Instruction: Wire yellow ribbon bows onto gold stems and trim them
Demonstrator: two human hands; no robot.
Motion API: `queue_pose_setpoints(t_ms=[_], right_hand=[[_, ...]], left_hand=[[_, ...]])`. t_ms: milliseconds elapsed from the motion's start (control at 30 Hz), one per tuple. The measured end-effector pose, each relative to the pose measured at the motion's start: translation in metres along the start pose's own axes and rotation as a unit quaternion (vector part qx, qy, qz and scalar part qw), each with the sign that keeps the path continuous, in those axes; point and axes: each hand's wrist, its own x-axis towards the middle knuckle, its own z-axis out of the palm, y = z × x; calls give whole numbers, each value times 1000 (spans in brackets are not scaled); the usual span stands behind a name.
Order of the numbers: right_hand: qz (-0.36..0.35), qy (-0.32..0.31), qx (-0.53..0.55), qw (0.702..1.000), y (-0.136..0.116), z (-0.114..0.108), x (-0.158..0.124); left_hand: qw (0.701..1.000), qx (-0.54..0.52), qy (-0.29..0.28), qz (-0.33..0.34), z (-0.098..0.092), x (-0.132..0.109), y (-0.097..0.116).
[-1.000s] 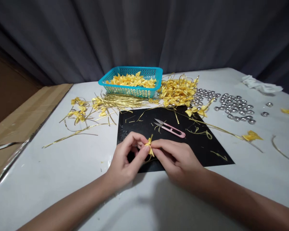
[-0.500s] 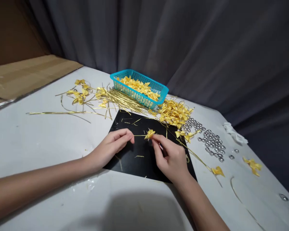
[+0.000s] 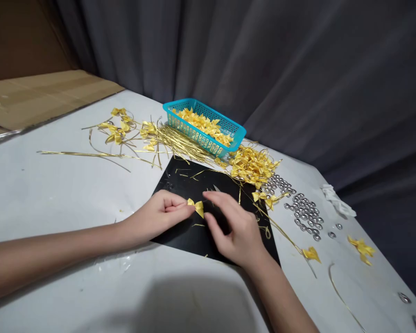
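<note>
A small yellow ribbon bow (image 3: 198,208) is pinched between the thumb and fingers of my left hand (image 3: 166,210), above the black mat (image 3: 183,236). My right hand (image 3: 234,226) is just to the right of the bow, thumb and fingers apart, with nothing seen between them. A pointed metal tip (image 3: 216,188) shows behind the right fingers; the rest of that tool is hidden. Short gold wire offcuts (image 3: 198,225) lie on the mat.
Behind the mat stands a blue basket (image 3: 241,134) of yellow bows, beside a bundle of gold wires (image 3: 182,142). A pile of wired bows (image 3: 253,164) and several silver beads (image 3: 307,210) lie to the right. More bows (image 3: 116,134) lie at the back left.
My left hand has come up to the bow and now holds it. My right hand has let go of the bow and opened. The view has shifted slightly.
</note>
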Motion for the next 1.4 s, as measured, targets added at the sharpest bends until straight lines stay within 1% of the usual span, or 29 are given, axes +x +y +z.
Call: queue_pose_setpoints(t_ms=[100,167,233,300,367,433,500,533,600,667,700,767,867,933,1067,1200,1267,1300,1400], right_hand=[[-53,-37,23,998,-9,7,1],[-69,-40,15,997,-11,13,1],[-67,-22,18,997,-11,17,1],[-52,-11,28,998,-10,19,0],[-47,-17,25,998,-10,21,-1],[-53,-33,11,998,-10,22,-1],[-67,-43,-1,997,-11,24,-1],[-73,-45,-8,996,-12,25,-1],[-85,-38,-34,995,-12,26,-1],[-94,-22,-69,993,-12,27,-1],[-99,-14,-85,991,-12,27,-1],[-107,2,-109,988,-13,27,-1],[-105,23,-124,986,-12,28,0],[-101,34,-130,986,-12,28,0],[-91,42,-153,983,-13,28,1],[-70,34,-165,983,-13,28,2],[-65,30,-170,983,-12,28,2],[-66,30,-175,982,-10,27,1],[-80,48,-200,975,-2,23,0]], left_hand=[[994,71,-16,80,2,-5,-1],[981,131,-29,143,5,-9,-3],[966,170,-30,191,7,-11,-6],[957,183,-18,226,8,-13,-10],[946,195,-11,259,8,-13,-12],[928,226,-24,295,7,-14,-13],[897,282,-44,338,6,-15,-13],[873,320,-50,365,5,-16,-14],[808,407,-46,423,5,-17,-16],[746,480,-32,461,4,-18,-19],[724,501,-23,473,4,-17,-21],[703,518,-1,487,4,-16,-26],[687,523,34,503,5,-16,-30],[681,526,51,506,5,-16,-30],[679,527,64,507,6,-16,-29],[667,537,72,512,7,-16,-28],[672,546,56,497,6,-16,-27],[680,553,35,479,5,-15,-26],[718,555,-53,418,3,-14,-22]])
